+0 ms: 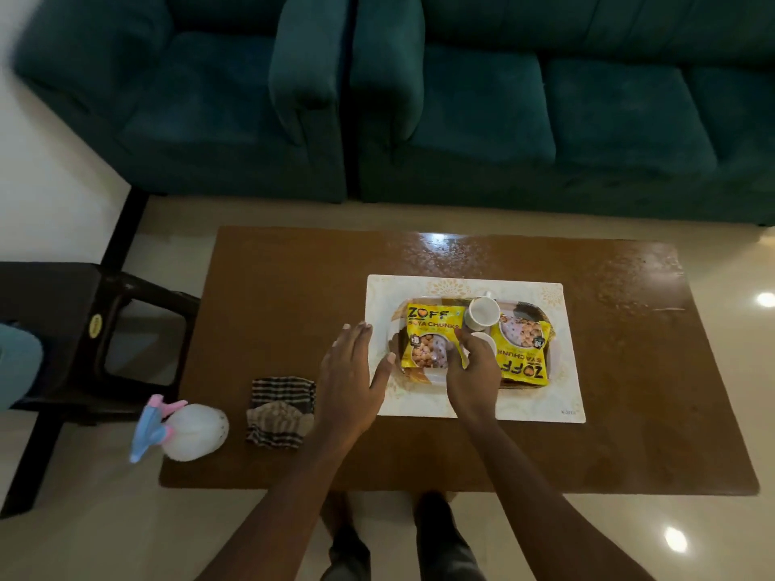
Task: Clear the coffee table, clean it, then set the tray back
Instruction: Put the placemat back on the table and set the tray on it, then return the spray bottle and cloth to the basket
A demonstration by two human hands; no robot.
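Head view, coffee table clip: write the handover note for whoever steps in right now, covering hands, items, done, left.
Left hand: open, spread at the tray's left edge, gripping nothing.
Right hand: over the tray, fingers on the left soya chunks packet; grip unclear.
Tray sits on the placemat, holding two packets and a white cup.
Checked cloth and spray bottle wait at the table's left end.
Done: nothing visibly cleared.
Left: lift tray and mat off, spray, wipe, return tray.
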